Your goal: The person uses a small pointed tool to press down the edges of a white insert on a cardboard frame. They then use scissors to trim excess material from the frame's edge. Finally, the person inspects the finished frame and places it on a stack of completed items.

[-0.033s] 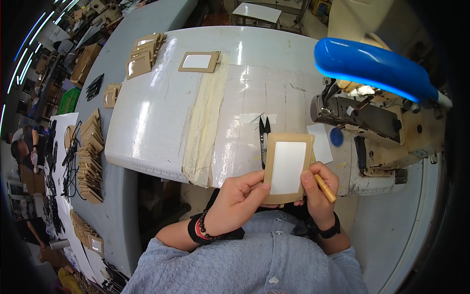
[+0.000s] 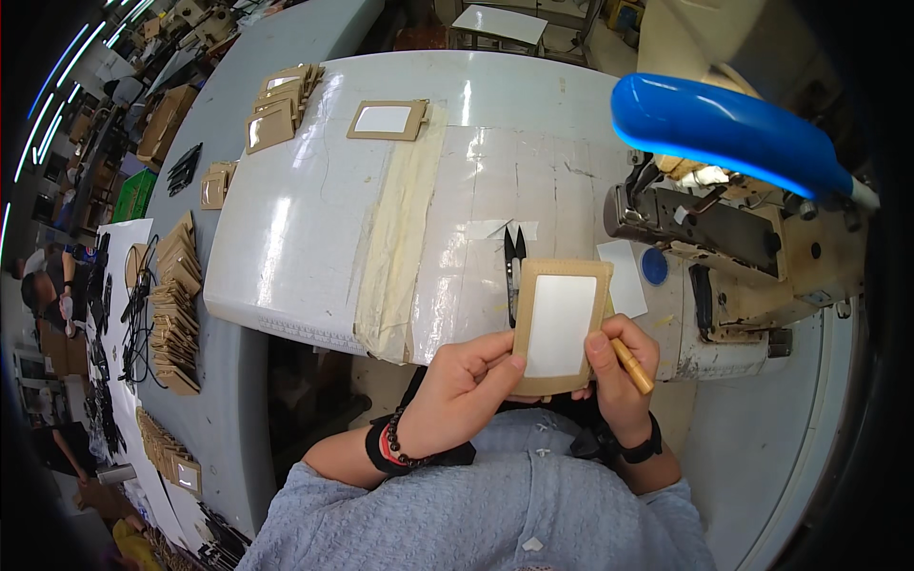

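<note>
at the near edge of the table (image 2: 319, 252): a tan card holder (image 2: 560, 325) stood tilted up between both hands, before the blue shirt (image 2: 486, 509), its white window turned toward the wearer.
left hand (image 2: 468, 388): pinched the holder's lower left side, thumb against the front border.
right hand (image 2: 623, 383): pinched the lower right side, thumb on the front; a gold-coloured stick (image 2: 632, 367) was lodged in the same hand, slanting down to the right.
step in hand: judged to be a steadying or looking-over of the holder, since no tool was set to it.
next move: seemed to call for one hand keeping its pinch while the other came free, with the stick kept from slipping.
black-tipped snips (image 2: 509, 271): lay just left of the holder; contact could not be told.
hidden: the holder's back, the fingertips behind it and part of the white sheet (image 2: 626, 276) beyond.
sewing machine (image 2: 700, 228): partly covered by a blue hood (image 2: 724, 133); its needle could not be made out.
stick's upper end: lost among the fingers.
</note>
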Tool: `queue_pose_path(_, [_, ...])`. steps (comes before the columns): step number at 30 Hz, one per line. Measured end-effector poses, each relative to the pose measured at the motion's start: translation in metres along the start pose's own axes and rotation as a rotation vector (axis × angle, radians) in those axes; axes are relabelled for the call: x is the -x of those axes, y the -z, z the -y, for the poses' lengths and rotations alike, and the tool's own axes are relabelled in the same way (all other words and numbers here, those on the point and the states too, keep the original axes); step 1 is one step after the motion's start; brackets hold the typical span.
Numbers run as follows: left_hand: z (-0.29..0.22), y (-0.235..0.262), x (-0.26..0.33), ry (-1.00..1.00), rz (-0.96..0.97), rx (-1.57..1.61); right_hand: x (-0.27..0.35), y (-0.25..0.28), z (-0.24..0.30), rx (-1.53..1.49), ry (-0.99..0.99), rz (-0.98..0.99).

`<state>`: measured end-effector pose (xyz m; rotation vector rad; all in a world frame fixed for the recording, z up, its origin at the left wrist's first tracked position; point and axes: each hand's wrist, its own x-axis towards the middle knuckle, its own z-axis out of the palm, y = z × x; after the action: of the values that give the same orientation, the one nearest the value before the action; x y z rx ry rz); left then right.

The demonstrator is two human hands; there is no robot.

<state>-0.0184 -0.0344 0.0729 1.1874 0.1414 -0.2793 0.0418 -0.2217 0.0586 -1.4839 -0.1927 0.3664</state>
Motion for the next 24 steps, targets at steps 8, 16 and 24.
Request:
queue_pose_path(8, [-0.0002, -0.0019, -0.0026, 0.01, -0.019, 0.025, 0.0, -0.0006, 0.001, 0.013, 0.001, -0.011])
queue_pose_path(16, [-0.0004, -0.0016, -0.0016, -0.013, -0.008, 0.0, -0.0016, 0.0001, -0.0012, 0.005, -0.013, -0.006])
queue_pose_path(24, [-0.0001, -0.0017, -0.0042, 0.008, -0.037, 0.027, -0.0012, -0.0002, -0.0019, 0.001, -0.014, -0.011])
